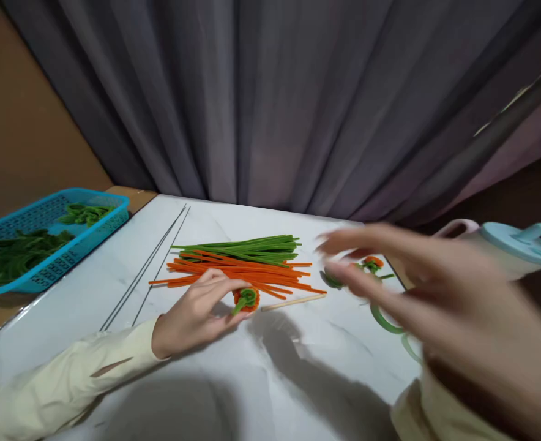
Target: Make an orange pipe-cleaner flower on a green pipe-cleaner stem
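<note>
My left hand (197,315) rests on the white table (261,380) and pinches a small orange and green pipe-cleaner flower (245,299) between thumb and fingers. My right hand (417,282) is raised above the table on the right, blurred, fingers spread, holding nothing that I can see. Beyond the left hand lies a pile of orange pipe cleaners (234,269) with a bundle of green pipe cleaners (252,247) behind it. A thin wooden stick (293,301) lies just right of the flower. Another small orange and green flower (372,264) sits behind my right hand.
A blue plastic basket (45,236) with green pieces stands at the left edge. Thin metal wires (146,269) lie diagonally on the table. Green tape rolls (385,321) and a light blue-lidded jug (513,245) are at the right. A grey curtain hangs behind.
</note>
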The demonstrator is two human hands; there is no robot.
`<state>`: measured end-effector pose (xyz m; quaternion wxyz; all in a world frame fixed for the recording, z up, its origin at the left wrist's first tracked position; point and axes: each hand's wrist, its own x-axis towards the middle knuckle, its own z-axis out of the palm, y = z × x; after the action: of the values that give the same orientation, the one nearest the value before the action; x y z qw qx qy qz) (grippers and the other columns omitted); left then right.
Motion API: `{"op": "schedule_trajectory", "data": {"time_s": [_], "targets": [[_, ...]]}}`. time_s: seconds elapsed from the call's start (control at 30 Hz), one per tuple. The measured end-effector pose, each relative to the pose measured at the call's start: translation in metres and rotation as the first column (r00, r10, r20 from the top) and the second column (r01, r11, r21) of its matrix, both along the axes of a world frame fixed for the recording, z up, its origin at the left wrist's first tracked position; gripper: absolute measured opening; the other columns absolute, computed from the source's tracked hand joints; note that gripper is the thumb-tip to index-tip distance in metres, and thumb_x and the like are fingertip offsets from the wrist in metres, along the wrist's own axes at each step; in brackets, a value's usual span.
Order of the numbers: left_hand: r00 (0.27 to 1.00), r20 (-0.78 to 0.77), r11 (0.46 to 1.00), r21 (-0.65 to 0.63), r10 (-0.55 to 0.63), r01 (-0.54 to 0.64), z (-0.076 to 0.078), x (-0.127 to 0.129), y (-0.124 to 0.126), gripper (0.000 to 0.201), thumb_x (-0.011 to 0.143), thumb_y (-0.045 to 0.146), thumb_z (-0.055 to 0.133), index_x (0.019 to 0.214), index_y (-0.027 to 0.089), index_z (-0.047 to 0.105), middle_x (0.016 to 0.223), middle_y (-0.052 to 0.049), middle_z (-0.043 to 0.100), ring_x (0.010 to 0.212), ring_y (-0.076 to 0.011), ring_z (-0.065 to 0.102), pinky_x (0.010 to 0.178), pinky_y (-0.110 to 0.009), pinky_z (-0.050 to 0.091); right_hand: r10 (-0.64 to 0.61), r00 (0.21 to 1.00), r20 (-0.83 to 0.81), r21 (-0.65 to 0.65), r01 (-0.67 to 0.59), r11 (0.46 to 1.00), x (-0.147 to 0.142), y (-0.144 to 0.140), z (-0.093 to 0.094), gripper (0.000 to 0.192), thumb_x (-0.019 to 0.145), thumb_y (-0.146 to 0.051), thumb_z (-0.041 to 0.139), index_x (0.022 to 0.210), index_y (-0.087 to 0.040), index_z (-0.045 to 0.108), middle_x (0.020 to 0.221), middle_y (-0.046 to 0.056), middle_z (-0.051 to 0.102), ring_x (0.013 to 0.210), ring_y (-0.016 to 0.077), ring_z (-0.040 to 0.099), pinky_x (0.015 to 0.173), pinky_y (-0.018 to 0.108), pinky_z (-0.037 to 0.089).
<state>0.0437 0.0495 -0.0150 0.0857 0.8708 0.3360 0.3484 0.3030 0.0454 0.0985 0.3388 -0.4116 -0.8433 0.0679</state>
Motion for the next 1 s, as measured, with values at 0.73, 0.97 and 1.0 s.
{"op": "schedule_trajectory", "data": {"time_s": [0.73,0.97,1.0], "targets": [[0.996,0.093,0.957,-0.289,-0.005,0.032,0.035,-0.01,-0.01,0.024,0.08,0.026,0.062,0.103,0.02,0.058,0.089,0.0,0.068,0.079,-0.0126,0.063,0.071,-0.019,0.049,0.281,0.958,-0.054,-0.111,-0.285,0.952,-0.066,-0.009,-0.063,0.015,0.09,-0.007,0.038,0.091,-0.017,0.05,0.081,0.005,0.059,0.073,0.0142,0.058,0.064,0.024,0.045],[0.955,0.289,0.789,-0.601,0.065,0.128,0.036,-0.005,-0.013,0.02,0.078,0.023,0.062,0.098,0.02,0.057,0.089,0.0,0.062,0.082,-0.0129,0.06,0.072,-0.021,0.05,0.298,0.953,-0.055,-0.152,-0.303,0.941,-0.064,-0.014,-0.054,0.015,0.09,-0.007,0.039,0.085,-0.017,0.049,0.081,0.005,0.057,0.07,0.014,0.054,0.061,0.023,0.042],[0.94,0.334,0.744,-0.647,0.077,0.169,0.035,-0.004,-0.013,0.02,0.078,0.024,0.062,0.096,0.02,0.056,0.087,0.0,0.062,0.08,-0.0127,0.061,0.072,-0.021,0.051,0.3,0.952,-0.05,-0.159,-0.305,0.939,-0.064,-0.015,-0.054,0.016,0.089,-0.006,0.038,0.084,-0.017,0.049,0.08,0.004,0.056,0.069,0.0138,0.054,0.06,0.023,0.041]]}}
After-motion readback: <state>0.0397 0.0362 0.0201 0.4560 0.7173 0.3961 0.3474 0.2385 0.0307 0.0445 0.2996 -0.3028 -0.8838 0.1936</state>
